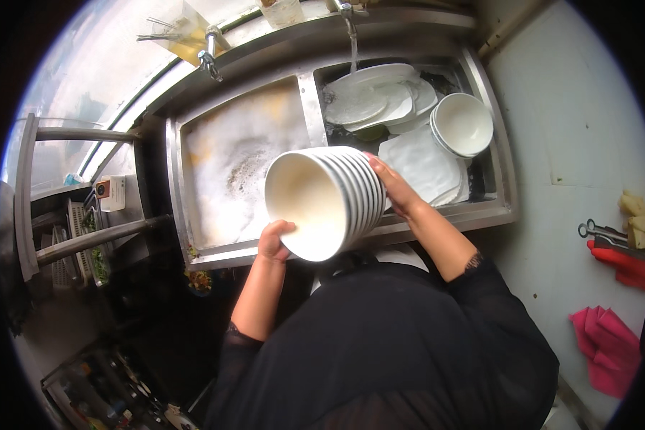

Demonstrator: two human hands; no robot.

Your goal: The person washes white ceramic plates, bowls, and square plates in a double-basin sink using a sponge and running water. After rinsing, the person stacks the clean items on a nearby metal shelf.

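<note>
A tall stack of nested white bowls [322, 204] lies tipped on its side in the air before me, mouths facing left. My left hand [276, 239] grips the rim of the foremost bowl, thumb inside it. At the other end, my right hand [392, 185] supports the stack from the right. Below and left, the left basin of a steel double sink [309, 107] is full of foamy water [220, 177]. In the right basin, white plates [365, 105] lie under a running tap [348, 16], with square white dishes [422, 164] and a few nested bowls [465, 124] beside them.
A second tap [208, 59] reaches over the left basin. Behind it stands a container of thin metal sticks [180, 32]. At left is a metal-railed rack [86, 244] with baskets. Pink cloth or gloves [607, 349], red gloves [621, 260] and scissors or tongs [602, 232] hang at right.
</note>
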